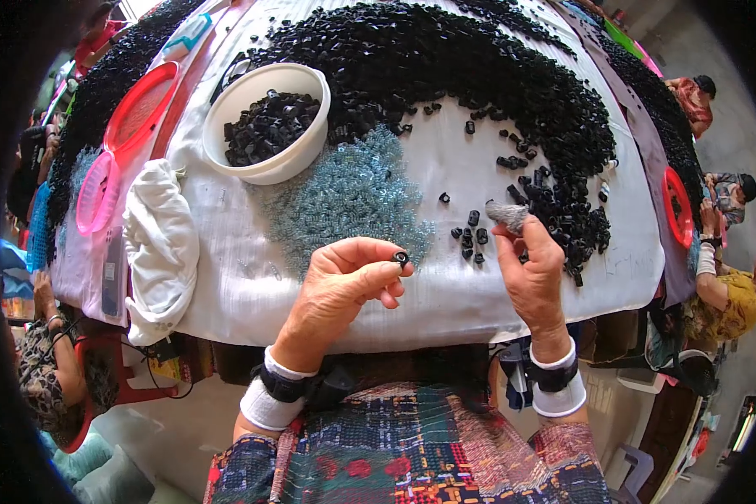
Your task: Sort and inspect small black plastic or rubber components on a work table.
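"What's the left grip (336, 281) doing?"
"It's pinching 1 small black piece (401, 259) — up over the bench (235, 311), near a pale blue heap (353, 197)."
"And the right grip (533, 273)?"
"It's pinching a fuzzy gray wad (508, 217), near some loose black bits (468, 244)."
"What's behind the blue heap?"
"A big black pile (412, 50) — and a white bowl (302, 160) beside it."

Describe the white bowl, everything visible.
The white bowl is round, deep and plastic-looking, with a pronounced rim. It stands upright on the white cloth, left of centre and beyond the left hand, partly filled with small black pieces. Pale blue pieces lie close at its near right side, a black heap along its far right. No hand touches it; its underside is hidden.
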The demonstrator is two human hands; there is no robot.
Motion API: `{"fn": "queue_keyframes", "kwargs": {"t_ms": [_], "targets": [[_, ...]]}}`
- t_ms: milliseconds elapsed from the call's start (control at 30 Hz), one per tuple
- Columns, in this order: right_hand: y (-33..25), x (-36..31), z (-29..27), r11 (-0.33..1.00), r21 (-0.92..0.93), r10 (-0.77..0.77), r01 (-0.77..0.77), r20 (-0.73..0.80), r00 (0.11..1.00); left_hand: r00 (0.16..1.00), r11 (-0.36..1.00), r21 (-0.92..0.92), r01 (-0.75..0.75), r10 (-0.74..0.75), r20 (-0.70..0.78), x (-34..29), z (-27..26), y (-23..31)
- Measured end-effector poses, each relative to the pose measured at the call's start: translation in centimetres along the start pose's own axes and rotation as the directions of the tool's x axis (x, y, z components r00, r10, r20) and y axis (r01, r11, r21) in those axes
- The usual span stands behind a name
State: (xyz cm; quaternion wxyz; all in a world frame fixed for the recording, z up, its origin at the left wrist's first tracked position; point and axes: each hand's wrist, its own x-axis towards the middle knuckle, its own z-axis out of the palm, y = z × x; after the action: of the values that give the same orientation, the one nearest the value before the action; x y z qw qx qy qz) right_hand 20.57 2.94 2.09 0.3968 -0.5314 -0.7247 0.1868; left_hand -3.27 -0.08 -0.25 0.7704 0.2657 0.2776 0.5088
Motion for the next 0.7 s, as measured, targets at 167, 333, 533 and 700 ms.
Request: {"fn": "queue_keyframes", "kwargs": {"t_ms": [167,333,533,700], "targets": [[0.4,0.5,1.5,0.966,-0.123,-0.222,0.229,0.069,0.973,1.0,1.0,-0.005,0.016,-0.016,0.004,0.0,-0.5,-0.1],[0.4,1.2,2.7,0.857,-0.363,-0.304,0.367,0.22,0.927,1.0,1.0,0.006,0.025,-0.025,0.003,-0.1,-0.6,0.0],[0.5,1.4,3.9,0.778,-0.477,-0.301,0.408,0.288,0.909,0.999,0.999,-0.006,0.041,-0.041,-0.005,-0.1,-0.9,-0.1],[0.7,1.6,4.0,0.755,-0.483,-0.338,0.443,0.292,0.895,0.999,0.999,0.027,0.039,-0.039,-0.027,-0.1,-0.6,-0.3]]}}
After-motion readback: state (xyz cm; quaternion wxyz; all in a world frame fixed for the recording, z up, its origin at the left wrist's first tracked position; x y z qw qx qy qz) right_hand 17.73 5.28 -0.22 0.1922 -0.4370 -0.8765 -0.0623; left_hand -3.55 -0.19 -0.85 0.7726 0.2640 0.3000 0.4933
